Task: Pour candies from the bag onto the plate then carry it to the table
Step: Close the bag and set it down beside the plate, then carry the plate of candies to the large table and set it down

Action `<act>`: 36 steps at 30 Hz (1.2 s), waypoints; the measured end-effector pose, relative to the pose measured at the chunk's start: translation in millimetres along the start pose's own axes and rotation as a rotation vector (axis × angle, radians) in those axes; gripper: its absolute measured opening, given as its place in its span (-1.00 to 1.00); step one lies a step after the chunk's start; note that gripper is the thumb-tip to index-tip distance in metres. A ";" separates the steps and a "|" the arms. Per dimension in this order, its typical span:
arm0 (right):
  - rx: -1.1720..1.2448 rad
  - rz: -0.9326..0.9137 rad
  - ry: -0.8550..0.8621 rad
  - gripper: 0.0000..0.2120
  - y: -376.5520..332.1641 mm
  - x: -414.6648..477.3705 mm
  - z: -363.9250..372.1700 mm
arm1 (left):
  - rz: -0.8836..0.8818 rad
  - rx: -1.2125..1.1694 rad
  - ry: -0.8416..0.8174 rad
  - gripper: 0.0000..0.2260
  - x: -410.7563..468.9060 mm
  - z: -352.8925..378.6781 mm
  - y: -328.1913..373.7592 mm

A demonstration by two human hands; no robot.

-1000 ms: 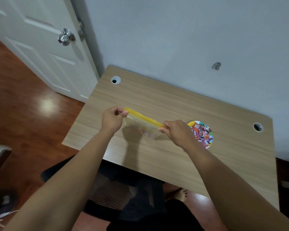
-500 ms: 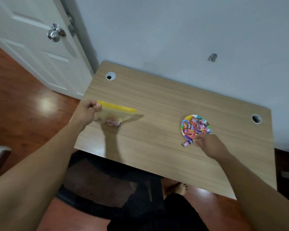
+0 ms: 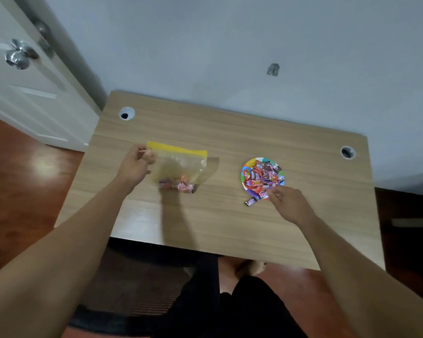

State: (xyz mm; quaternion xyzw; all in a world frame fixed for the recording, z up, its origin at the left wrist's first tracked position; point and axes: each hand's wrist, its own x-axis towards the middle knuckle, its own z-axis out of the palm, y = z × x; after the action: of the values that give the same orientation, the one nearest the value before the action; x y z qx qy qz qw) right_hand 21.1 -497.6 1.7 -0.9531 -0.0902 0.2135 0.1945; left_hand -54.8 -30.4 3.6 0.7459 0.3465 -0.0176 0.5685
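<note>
The head camera looks down on a wooden desk (image 3: 230, 228) against a pale wall. The left hand (image 3: 135, 167) pinches the left end of a clear bag (image 3: 181, 167) by its yellow zip strip, holding it over the desk's left half. The strip runs left to right along the top, and the bag hangs below it with a few candies (image 3: 178, 186) at the bottom.

Well to the right, a colourful plate (image 3: 248, 167) sits on the desk, piled with wrapped sweets. Their printing is too blurred to read. One stray candy (image 3: 250, 201) lies on the desk just beside the plate's near edge. The right hand (image 3: 288, 203), fingers loosely curled, touches that near edge; whether it grips anything is unclear.
</note>
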 end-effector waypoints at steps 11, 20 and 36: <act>0.147 0.113 -0.026 -0.86 47.9 17.2 -1.3 | 0.337 0.461 0.335 -0.31 -49.5 128.6 24.5; 0.268 0.242 -0.032 -0.83 79.5 45.4 0.6 | 0.538 0.385 0.056 -0.68 -70.7 221.4 12.3; 0.597 0.462 -0.138 -0.54 151.6 100.3 69.8 | 0.142 0.591 -0.226 -0.72 -76.9 337.2 -44.8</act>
State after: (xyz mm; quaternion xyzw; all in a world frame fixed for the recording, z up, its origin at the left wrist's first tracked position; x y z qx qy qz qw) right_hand 93.2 -586.5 -155.8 -0.8332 0.1803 0.3322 0.4037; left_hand -13.2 -353.6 -120.6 0.8944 0.2081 -0.1604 0.3619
